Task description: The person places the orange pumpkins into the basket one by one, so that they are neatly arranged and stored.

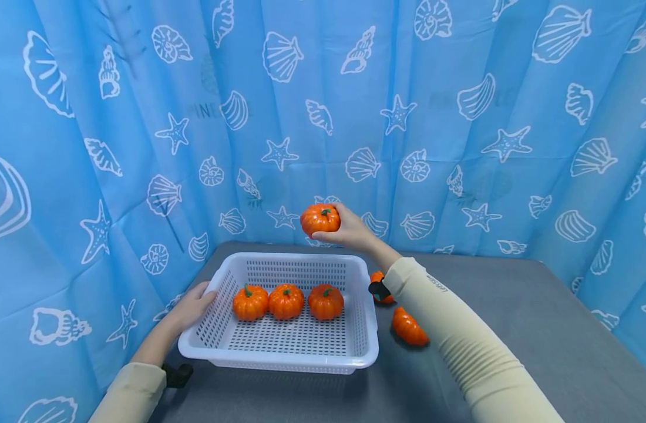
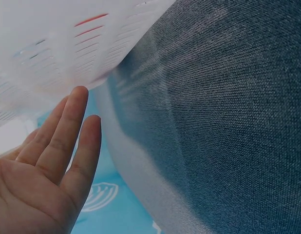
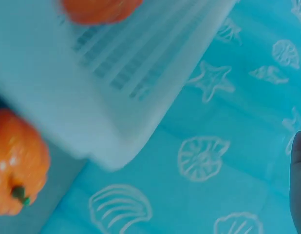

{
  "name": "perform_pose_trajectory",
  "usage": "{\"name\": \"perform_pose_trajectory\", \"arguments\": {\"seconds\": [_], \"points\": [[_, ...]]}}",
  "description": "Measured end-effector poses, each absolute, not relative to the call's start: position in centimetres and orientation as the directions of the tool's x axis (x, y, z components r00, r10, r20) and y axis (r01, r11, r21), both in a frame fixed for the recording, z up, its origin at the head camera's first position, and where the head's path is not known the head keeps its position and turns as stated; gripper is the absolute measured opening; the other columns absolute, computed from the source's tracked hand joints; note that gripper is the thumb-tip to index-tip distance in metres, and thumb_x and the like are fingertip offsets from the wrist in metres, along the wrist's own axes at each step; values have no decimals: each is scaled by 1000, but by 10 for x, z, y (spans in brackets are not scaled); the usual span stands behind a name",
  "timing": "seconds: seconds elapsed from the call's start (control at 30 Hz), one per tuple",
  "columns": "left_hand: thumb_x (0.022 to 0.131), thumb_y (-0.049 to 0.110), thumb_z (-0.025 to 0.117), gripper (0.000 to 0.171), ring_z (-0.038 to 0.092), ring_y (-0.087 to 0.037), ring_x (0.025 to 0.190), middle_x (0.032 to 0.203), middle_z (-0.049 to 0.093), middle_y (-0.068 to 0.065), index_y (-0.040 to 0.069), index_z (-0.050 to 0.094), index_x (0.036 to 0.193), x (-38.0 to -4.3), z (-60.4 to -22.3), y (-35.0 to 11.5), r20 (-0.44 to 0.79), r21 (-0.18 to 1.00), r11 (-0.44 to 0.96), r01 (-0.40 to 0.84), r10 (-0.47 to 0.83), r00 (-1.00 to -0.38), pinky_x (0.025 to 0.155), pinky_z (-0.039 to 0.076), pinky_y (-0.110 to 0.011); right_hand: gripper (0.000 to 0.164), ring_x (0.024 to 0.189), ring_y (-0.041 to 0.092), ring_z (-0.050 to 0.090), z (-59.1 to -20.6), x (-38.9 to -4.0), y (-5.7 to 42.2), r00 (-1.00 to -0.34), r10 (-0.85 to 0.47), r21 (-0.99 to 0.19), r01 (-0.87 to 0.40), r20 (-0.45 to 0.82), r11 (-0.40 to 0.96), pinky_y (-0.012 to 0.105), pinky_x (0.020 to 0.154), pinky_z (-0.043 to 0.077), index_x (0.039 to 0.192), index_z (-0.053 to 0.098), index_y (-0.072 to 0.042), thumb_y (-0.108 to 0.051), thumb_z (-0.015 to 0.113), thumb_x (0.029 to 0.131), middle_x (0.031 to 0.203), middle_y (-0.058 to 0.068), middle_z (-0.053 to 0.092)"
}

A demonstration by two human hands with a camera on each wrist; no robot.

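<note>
My right hand (image 1: 349,230) holds a small orange toy pumpkin (image 1: 320,220) with a green stem, raised above the back edge of a white plastic basket (image 1: 281,361). In the right wrist view only a sliver of that hand (image 3: 299,180) shows at the right edge. Inside the basket, a left pumpkin (image 1: 250,303), a middle pumpkin (image 1: 286,302) and a right pumpkin (image 1: 326,303) stand in a row. At the basket's left rim rests my left hand (image 1: 195,305). The left wrist view shows its fingers (image 2: 63,136) nearly straight by the slotted wall.
Right of the basket, one pumpkin (image 1: 382,286) is partly covered by the right wrist. Nearer the front lies another orange pumpkin (image 1: 410,328), tipped over. A grey cloth covers the table (image 1: 492,305), and a blue curtain (image 1: 312,117) with white shell prints surrounds it.
</note>
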State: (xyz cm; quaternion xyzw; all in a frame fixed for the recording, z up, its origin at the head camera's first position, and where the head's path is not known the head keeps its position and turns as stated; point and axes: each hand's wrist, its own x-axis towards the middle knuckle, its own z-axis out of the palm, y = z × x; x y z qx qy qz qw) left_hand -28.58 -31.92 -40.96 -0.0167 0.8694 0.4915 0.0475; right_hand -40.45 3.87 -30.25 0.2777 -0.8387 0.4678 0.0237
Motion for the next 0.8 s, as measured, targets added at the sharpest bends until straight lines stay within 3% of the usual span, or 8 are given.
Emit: {"name": "perform_pose_trajectory", "arguments": {"seconds": [0.43, 0.8], "points": [[102, 34, 38, 52, 71, -29, 80, 112, 61, -24, 8, 22, 145, -287, -410, -320, -92, 854, 515, -73, 11, -996, 62, 59, -43, 68, 103, 19, 56, -301, -385, 3, -757, -545, -745, -585, 360, 320, 34, 87, 54, 134, 39, -16, -32, 76, 79, 122, 2, 52], [102, 37, 38, 54, 71, -28, 79, 111, 63, -21, 8, 22, 145, -286, -413, -321, -108, 855, 510, -92, 1, -994, 62, 59, -42, 70, 105, 15, 56, -321, -366, -25, -716, -624, -778, -571, 315, 262, 31, 87, 53, 135, 39, -16, -32, 76, 78, 124, 1, 52]]}}
